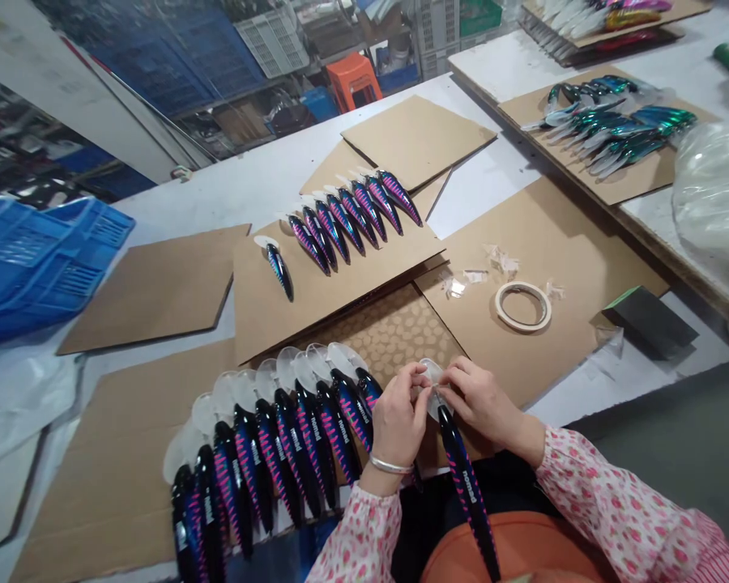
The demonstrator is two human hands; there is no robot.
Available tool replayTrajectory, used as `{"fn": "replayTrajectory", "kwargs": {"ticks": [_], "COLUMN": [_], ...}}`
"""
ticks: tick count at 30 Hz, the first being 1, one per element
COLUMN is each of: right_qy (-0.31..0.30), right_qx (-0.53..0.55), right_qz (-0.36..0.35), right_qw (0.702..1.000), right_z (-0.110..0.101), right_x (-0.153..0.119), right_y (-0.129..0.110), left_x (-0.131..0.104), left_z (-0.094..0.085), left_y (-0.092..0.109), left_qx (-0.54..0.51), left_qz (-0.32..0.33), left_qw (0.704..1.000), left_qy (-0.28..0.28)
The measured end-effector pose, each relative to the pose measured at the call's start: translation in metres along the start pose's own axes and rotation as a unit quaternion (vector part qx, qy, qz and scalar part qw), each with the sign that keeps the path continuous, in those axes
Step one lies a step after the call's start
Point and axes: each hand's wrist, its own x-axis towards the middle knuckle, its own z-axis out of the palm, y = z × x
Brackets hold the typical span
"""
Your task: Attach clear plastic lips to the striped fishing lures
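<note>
Black lure point(469, 490) in both hands point(401, 417) point(489, 397)

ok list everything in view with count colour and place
cardboard: several sheets, brown, throughout
worktop: two levels, white, under cardboard
held lure: one, black, purple, pink, bottom centre
near lures: about ten, same colours, bottom left to centre
far lures: about nine, same colours, upper middle
green lures: several, cardboard at right
other lures: several, mixed colours, top right
tape roll: one, cream, right of centre
block: one, dark, right
plastic: two heaps, clear, left and right edges
crates: some, blue, left edge
stool: one, orange, at back
left hand: one, pink-patterned sleeve, on held lure
right hand: one, matching sleeve, same place
</note>
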Motion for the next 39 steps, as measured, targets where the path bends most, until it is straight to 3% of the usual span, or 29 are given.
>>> {"fn": "replayTrajectory", "kwargs": {"ticks": [3, 7, 9, 12, 15, 18, 21, 24, 25, 26, 27, 28, 30, 34, 37, 39], "right_qy": [-0.064, -0.188, -0.189, -0.163, -0.149, -0.158, -0.209, -0.299, -0.290, -0.224, -0.110, -0.035, 0.051, 0.087, 0.078, 0.065], "right_qx": [0.044, 0.186, 0.219, 0.221, 0.180, 0.157, 0.108, -0.034, -0.084, -0.131, -0.185, -0.222, -0.274, -0.335, -0.356, -0.356], "right_qz": [0.046, 0.131, 0.155, 0.152, 0.110, 0.058, -0.005, -0.063, -0.051, -0.014, 0.037, 0.065, 0.097, 0.135, 0.136, 0.131], "right_qw": [0.996, 0.955, 0.945, 0.949, 0.966, 0.973, 0.972, 0.951, 0.952, 0.966, 0.976, 0.972, 0.955, 0.928, 0.921, 0.923], "right_z": [-0.008, -0.009, -0.004, 0.002, 0.009, 0.017, 0.017, -0.003, -0.013, -0.024, -0.036, -0.046, -0.062, -0.071, -0.068, -0.070], "right_x": [-0.027, -0.065, -0.072, -0.062, -0.034, 0.001, 0.042, 0.101, 0.125, 0.151, 0.177, 0.203, 0.248, 0.303, 0.313, 0.306], "right_y": [-0.015, -0.034, -0.037, -0.032, -0.027, -0.027, -0.028, -0.026, -0.025, -0.024, -0.022, -0.020, -0.015, -0.006, -0.004, -0.004], "left_x": [-0.001, -0.002, -0.003, -0.009, -0.024, -0.043, -0.054, -0.055, -0.054, -0.052, -0.050, -0.048, -0.046, -0.045, -0.046, -0.046], "left_z": [0.003, 0.010, 0.010, -0.001, -0.017, -0.022, -0.010, 0.009, 0.014, 0.018, 0.022, 0.024, 0.027, 0.033, 0.036, 0.034], "left_y": [0.000, -0.001, 0.000, 0.002, 0.002, -0.004, -0.011, -0.017, -0.019, -0.022, -0.024, -0.026, -0.031, -0.040, -0.041, -0.039], "left_qx": [0.036, 0.067, 0.072, 0.063, 0.058, 0.087, 0.163, 0.242, 0.260, 0.272, 0.279, 0.282, 0.278, 0.254, 0.249, 0.248], "left_qz": [0.030, 0.043, 0.042, 0.053, 0.058, 0.081, 0.108, 0.102, 0.096, 0.088, 0.079, 0.072, 0.074, 0.082, 0.070, 0.067], "left_qw": [0.999, 0.996, 0.995, 0.993, 0.991, 0.989, 0.978, 0.960, 0.954, 0.950, 0.947, 0.944, 0.943, 0.945, 0.946, 0.948], "left_qy": [0.016, 0.042, 0.055, 0.081, 0.109, 0.092, 0.071, 0.100, 0.114, 0.128, 0.141, 0.152, 0.168, 0.189, 0.193, 0.188]}}
